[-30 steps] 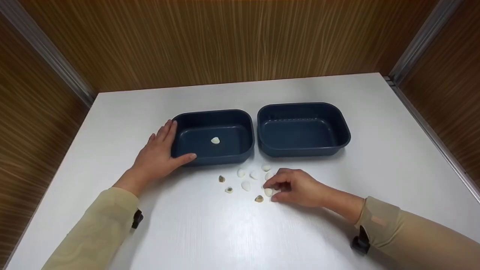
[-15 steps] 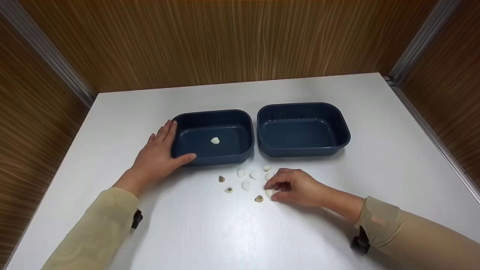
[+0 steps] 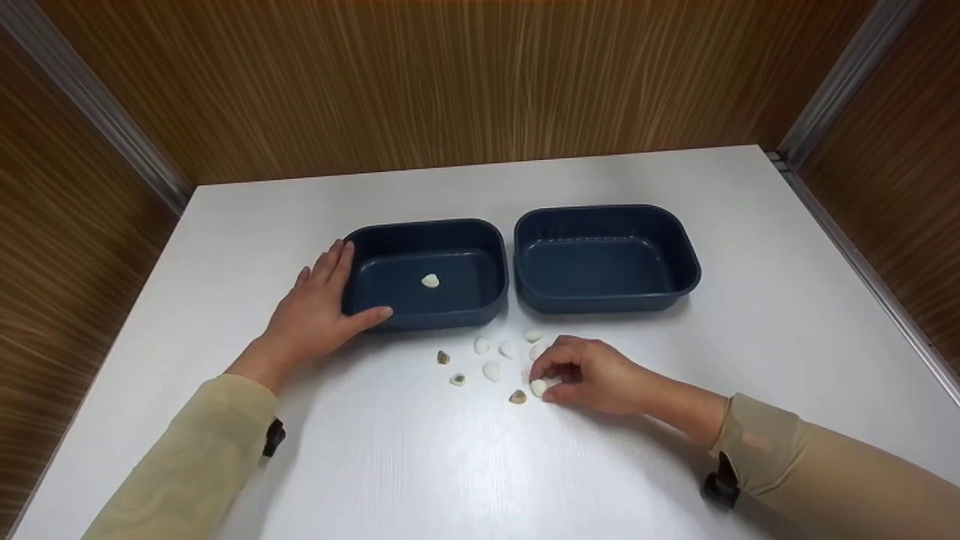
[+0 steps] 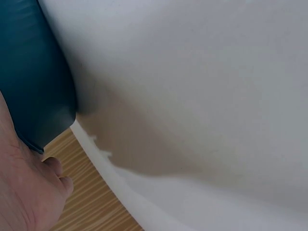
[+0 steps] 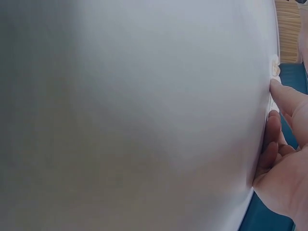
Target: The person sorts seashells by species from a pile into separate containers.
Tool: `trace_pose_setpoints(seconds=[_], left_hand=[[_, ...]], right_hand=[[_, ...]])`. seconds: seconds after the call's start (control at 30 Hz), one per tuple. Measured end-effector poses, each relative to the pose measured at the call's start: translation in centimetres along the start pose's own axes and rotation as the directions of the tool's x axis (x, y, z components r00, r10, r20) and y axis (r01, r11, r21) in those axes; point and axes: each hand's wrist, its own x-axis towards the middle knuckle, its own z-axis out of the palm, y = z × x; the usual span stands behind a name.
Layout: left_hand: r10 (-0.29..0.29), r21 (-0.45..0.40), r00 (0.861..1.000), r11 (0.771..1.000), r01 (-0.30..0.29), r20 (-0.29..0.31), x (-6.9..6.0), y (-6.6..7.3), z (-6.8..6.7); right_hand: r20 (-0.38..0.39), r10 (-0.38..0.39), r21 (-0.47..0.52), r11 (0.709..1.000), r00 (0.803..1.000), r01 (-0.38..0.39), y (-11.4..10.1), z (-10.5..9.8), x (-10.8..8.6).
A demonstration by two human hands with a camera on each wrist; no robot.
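My left hand (image 3: 311,315) rests on the left end of a dark blue tub (image 3: 424,320), fingers straight along the rim and thumb over the front edge. One white seashell (image 3: 430,280) lies inside that tub. In front of the tubs, my right hand (image 3: 604,375) pinches a white shell (image 3: 538,388) between thumb and fingertips at the table surface. Around it lie several white shells (image 3: 491,371) and a few brown ones, including a brown shell (image 3: 517,397) just left of the thumb. The right wrist view shows the hand (image 5: 284,159) from the side, the pinched shell mostly hidden.
A second dark blue tub (image 3: 607,304) stands close to the right of the first, with a narrow gap between them. Both are on a white table (image 3: 420,472). Wood-patterned panels (image 3: 480,82) rise behind the table and at both sides.
The white shell at my right fingertips has shifted slightly right and toward me, and the fingers have closed in on it. My left hand has stayed on the tub.
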Motion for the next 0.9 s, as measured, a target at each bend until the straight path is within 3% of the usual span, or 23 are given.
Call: trace_pose_setpoints(seconds=[0.33,0.9], left_hand=[[-0.002,0.0,1.0,1.0,0.002,0.001,-0.02,0.07,-0.09],[0.0,-0.005,1.0,1.0,0.0,0.011,-0.01,-0.02,-0.1]], right_hand=[[0.015,-0.007,0.121,0.993,1.0,0.005,0.32,0.07,-0.21],[0.042,0.016,0.123,0.992,0.999,-0.021,0.21,-0.22,-0.32]])
